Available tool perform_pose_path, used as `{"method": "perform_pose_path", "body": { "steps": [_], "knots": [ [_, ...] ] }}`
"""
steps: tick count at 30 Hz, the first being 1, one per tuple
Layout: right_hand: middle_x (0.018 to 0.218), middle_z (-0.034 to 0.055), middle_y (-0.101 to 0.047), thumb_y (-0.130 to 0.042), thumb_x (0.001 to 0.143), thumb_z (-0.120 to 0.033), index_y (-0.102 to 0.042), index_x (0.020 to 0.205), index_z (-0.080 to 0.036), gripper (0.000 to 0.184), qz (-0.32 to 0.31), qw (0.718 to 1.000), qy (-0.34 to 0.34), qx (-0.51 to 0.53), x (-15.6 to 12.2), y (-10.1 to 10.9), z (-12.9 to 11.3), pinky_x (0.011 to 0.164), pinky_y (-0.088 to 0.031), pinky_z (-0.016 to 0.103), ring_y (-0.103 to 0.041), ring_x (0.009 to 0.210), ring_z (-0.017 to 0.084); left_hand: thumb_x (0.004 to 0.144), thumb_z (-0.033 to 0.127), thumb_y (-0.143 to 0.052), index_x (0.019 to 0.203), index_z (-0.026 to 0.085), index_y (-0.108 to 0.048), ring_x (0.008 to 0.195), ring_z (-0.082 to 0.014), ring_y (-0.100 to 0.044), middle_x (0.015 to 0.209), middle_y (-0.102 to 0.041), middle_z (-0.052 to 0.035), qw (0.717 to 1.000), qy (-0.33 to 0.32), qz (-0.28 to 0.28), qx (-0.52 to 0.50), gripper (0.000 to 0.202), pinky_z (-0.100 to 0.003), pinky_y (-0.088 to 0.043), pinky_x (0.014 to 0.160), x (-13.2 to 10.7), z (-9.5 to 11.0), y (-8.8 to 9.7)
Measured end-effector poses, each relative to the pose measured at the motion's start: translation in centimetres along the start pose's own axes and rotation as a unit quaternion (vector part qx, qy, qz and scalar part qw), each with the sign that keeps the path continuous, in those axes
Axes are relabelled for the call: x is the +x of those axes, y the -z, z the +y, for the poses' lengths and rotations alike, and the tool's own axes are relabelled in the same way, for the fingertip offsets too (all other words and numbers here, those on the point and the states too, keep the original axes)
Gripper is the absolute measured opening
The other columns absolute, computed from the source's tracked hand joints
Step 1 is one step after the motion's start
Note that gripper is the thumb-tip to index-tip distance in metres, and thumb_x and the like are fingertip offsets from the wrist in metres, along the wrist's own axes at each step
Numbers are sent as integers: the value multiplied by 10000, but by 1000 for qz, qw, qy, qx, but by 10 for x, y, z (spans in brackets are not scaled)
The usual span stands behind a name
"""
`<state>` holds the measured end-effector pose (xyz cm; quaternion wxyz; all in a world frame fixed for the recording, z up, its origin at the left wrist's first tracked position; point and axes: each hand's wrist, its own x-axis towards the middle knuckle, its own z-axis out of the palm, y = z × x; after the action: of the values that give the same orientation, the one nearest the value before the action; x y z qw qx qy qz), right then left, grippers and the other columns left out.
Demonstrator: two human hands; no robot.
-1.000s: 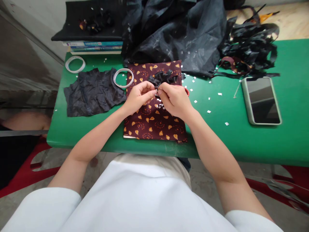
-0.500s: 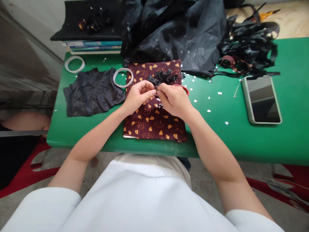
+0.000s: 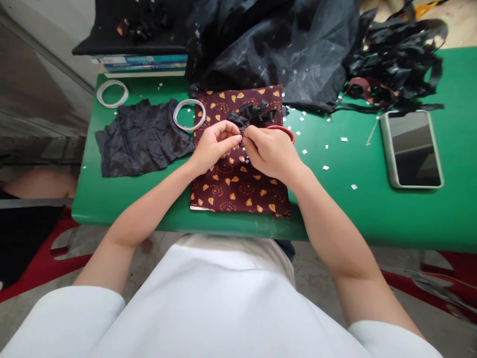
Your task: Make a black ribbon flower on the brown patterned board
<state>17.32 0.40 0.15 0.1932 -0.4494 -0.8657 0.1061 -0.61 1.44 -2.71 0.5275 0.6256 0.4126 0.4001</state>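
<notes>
In the head view, the left hand [image 3: 218, 145] and right hand [image 3: 271, 151] meet over a maroon patterned cloth [image 3: 231, 194] on the green table [image 3: 335, 214]. The fingers of both are pinched together on a small dark piece [image 3: 242, 136], too tiny to make out, just nearer the person than a bunch of black ribbon [image 3: 251, 113] that lies on the cloth. A red handle [image 3: 285, 130] shows beside the right hand. Of 2 tape rolls, 1 overlaps a crumpled black cloth [image 3: 143, 141] at left. A phone [image 3: 413, 149] lies well apart at right.
</notes>
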Motion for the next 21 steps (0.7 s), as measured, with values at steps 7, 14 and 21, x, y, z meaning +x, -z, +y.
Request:
{"method": "perform_pose_path", "body": {
  "steps": [7,14,21],
  "knots": [
    [713,57,-606,-325,965,-278,-559,884,-174,269,-17,1000,-3,-12,0,1,-2,585,-226,304,-457,594,160,901,309,-609,879,188,-511,524,-50,-482,684,-561,37,1000,-7,7,23,157,-180,-374,482,0,1,-1],
    [744,78,-633,-329,961,-278,-576,908,-161,279,-34,999,-10,-25,0,1,-3,581,-199,309,-460,587,165,892,232,-582,862,194,-474,551,-61,-505,675,-529,40,1000,13,-9,-2,118,-179,-382,490,0,2,-3],
    [766,94,-651,-329,955,-270,-588,925,-149,288,-55,997,-14,-45,0,1,-5,568,-188,313,-454,569,164,862,134,-534,833,201,-441,561,-60,-502,667,-489,48,999,24,-21,-24,118,-175,-396,497,-1,3,-5]
  ]
}}
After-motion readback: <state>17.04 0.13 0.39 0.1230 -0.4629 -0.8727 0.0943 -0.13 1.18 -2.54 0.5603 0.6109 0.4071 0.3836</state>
